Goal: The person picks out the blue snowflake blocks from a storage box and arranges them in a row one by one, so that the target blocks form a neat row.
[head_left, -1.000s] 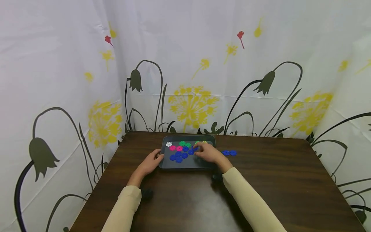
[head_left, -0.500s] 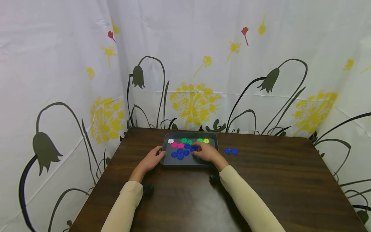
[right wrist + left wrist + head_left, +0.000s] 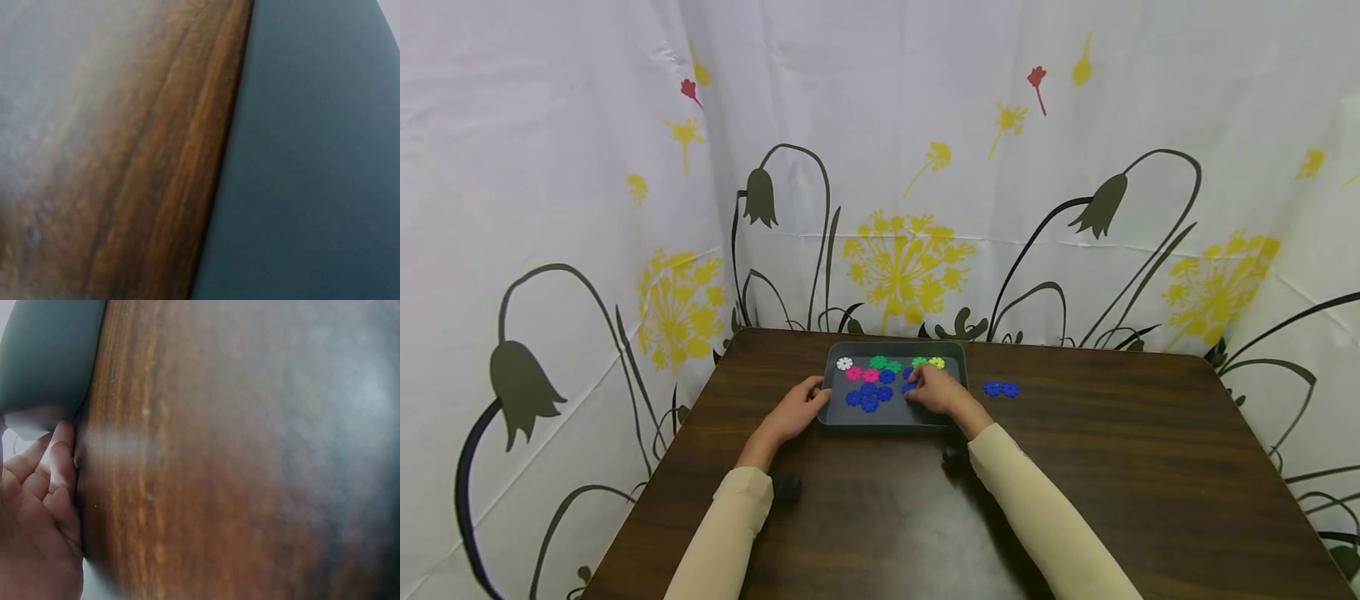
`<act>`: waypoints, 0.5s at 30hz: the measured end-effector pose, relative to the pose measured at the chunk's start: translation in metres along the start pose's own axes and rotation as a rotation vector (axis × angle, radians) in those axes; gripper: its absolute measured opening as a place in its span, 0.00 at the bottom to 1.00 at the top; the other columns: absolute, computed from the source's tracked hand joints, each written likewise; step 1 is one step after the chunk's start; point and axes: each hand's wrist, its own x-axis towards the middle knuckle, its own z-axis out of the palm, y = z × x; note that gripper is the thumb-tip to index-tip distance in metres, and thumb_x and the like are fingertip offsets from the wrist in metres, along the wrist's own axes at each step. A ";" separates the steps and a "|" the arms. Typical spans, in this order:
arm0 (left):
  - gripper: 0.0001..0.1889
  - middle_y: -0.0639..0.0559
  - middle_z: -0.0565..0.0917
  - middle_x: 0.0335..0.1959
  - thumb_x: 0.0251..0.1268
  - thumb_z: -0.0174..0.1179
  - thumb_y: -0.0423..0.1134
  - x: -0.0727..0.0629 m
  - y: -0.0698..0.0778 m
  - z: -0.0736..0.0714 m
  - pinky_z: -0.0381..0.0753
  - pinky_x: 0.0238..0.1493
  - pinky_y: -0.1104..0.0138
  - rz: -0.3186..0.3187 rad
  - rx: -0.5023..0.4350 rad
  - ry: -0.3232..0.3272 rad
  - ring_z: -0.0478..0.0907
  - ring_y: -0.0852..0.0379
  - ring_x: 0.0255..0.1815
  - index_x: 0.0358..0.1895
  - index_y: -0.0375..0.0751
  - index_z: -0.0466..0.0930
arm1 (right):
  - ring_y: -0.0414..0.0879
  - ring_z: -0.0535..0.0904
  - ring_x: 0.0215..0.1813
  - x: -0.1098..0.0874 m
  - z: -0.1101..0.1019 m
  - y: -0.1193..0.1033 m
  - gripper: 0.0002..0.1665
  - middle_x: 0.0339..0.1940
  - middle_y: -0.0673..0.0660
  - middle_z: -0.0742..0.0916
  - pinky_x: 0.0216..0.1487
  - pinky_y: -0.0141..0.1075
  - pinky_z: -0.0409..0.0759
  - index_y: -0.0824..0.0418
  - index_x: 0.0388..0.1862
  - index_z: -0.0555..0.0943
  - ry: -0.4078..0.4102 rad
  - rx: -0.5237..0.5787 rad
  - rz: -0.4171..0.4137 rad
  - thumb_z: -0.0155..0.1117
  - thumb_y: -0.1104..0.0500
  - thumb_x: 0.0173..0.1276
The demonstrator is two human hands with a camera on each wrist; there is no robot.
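Observation:
A dark grey tray [image 3: 895,415] on the table holds several small flower-shaped discs in blue, green, pink, white and yellow. My left hand [image 3: 792,412] grips the tray's left side, thumb at the rim; in the left wrist view its fingers [image 3: 61,459] are bent against the outer wall. Over the tray's right half, my right hand [image 3: 942,392] reaches down and pinches a blue flower-shaped disc [image 3: 907,388] between thumb and fingers, which partly hide it. More blue discs [image 3: 868,403] lie left of it. The right wrist view shows only the tray's outer wall [image 3: 300,162] and the table.
Two blue discs [image 3: 1002,389] lie on the brown wooden table [image 3: 1112,450], right of the tray. Behind the table hangs a white curtain [image 3: 880,100] with printed flowers. A green disc [image 3: 919,362] and a yellow disc [image 3: 936,362] sit near the tray's far right corner.
My right hand's thumb and fingers have drawn closer together around a blue disc at the tray's right. The left hand keeps its hold; the head view has shifted slightly.

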 end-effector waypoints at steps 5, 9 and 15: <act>0.27 0.41 0.78 0.51 0.88 0.51 0.47 0.000 0.001 -0.002 0.72 0.59 0.53 0.009 -0.001 0.002 0.75 0.47 0.54 0.78 0.33 0.68 | 0.47 0.82 0.45 -0.001 -0.001 -0.002 0.17 0.47 0.54 0.88 0.52 0.48 0.83 0.58 0.48 0.83 0.046 -0.118 0.088 0.76 0.49 0.71; 0.27 0.42 0.78 0.50 0.87 0.52 0.47 0.000 0.003 -0.004 0.71 0.59 0.53 0.016 -0.003 0.003 0.75 0.47 0.53 0.77 0.33 0.69 | 0.47 0.82 0.41 -0.001 -0.002 -0.003 0.18 0.41 0.49 0.88 0.47 0.50 0.83 0.52 0.43 0.83 0.078 -0.217 0.125 0.78 0.42 0.69; 0.28 0.42 0.77 0.50 0.88 0.51 0.47 0.000 0.002 -0.004 0.72 0.61 0.52 0.012 0.010 -0.029 0.75 0.46 0.55 0.77 0.31 0.67 | 0.47 0.82 0.40 -0.008 -0.001 -0.004 0.19 0.38 0.48 0.86 0.45 0.50 0.82 0.51 0.42 0.82 0.093 -0.233 0.134 0.77 0.41 0.70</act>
